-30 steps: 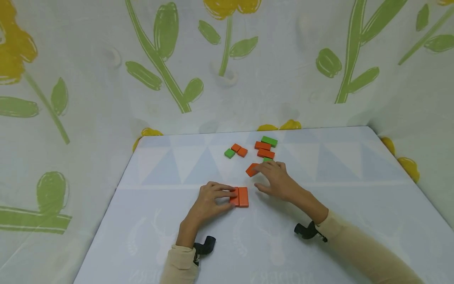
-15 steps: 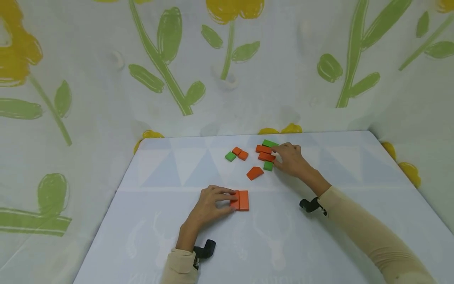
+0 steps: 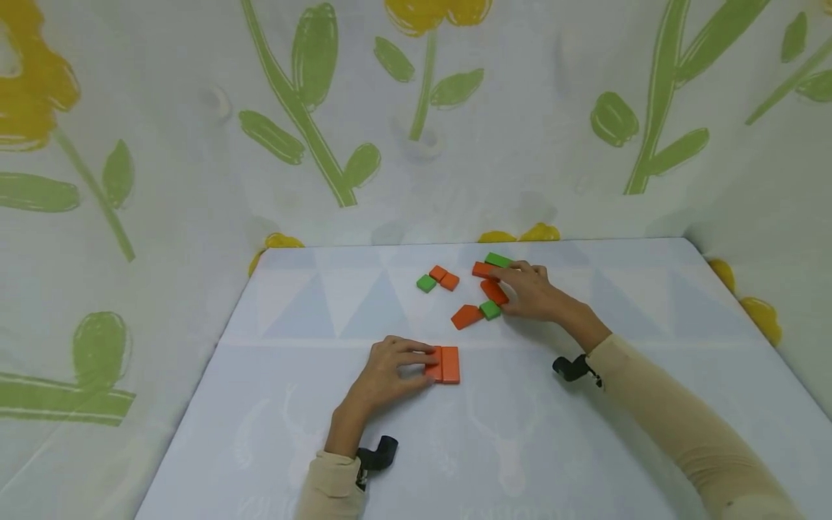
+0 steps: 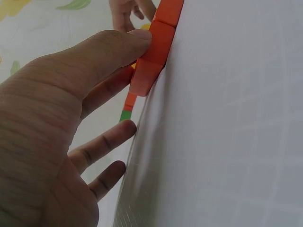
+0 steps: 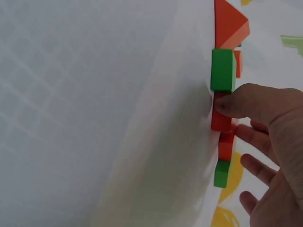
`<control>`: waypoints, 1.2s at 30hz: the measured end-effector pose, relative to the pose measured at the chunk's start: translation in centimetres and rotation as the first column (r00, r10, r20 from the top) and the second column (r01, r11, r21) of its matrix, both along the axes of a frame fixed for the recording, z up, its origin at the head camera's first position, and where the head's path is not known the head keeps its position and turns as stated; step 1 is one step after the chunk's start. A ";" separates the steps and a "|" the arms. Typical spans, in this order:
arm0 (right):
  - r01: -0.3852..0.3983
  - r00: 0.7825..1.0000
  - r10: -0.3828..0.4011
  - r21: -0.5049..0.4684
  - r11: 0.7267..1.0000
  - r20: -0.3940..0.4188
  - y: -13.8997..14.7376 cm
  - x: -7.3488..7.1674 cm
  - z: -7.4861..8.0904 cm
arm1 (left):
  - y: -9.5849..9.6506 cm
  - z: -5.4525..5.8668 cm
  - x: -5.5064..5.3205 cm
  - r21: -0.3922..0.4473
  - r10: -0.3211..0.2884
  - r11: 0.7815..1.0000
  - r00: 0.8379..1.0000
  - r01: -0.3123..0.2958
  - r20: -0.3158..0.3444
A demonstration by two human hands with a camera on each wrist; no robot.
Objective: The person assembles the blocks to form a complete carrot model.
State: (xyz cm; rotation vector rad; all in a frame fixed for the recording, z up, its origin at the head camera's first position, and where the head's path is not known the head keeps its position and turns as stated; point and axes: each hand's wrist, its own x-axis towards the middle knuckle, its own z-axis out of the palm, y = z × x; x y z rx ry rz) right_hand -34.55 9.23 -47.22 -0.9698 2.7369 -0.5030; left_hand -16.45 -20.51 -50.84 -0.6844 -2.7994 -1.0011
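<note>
Two flat orange blocks lie side by side near the table's middle. My left hand (image 3: 385,374) pinches the left orange block (image 4: 160,41) with thumb and index finger at its ends. The right orange block (image 3: 451,365) lies flush against it. Farther back, my right hand (image 3: 538,292) holds a long orange block (image 3: 494,292) between thumb and fingers, and it lies slanted on the table. In the right wrist view my thumb presses the end of that block, right beside a green block (image 5: 222,70). A pointed orange block (image 3: 466,316) lies left of the green one.
Behind my right hand are another orange block (image 3: 483,270) and a long green block (image 3: 499,260). To their left sit two small orange blocks (image 3: 449,282) and a small green block (image 3: 426,283). A flowered cloth (image 3: 507,166) hangs beyond the table (image 3: 312,412).
My right hand has moved from the pointed orange block back to a long orange block and turned it aslant. The small green block now meets the pointed block. The left hand stays put.
</note>
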 end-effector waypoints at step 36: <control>-0.115 0.972 0.086 -0.122 0.986 -0.219 0.4 9.6 2.2 | 0.0 -0.3 -0.1 0.003 0.011 1.000 1.000 -0.011 0.008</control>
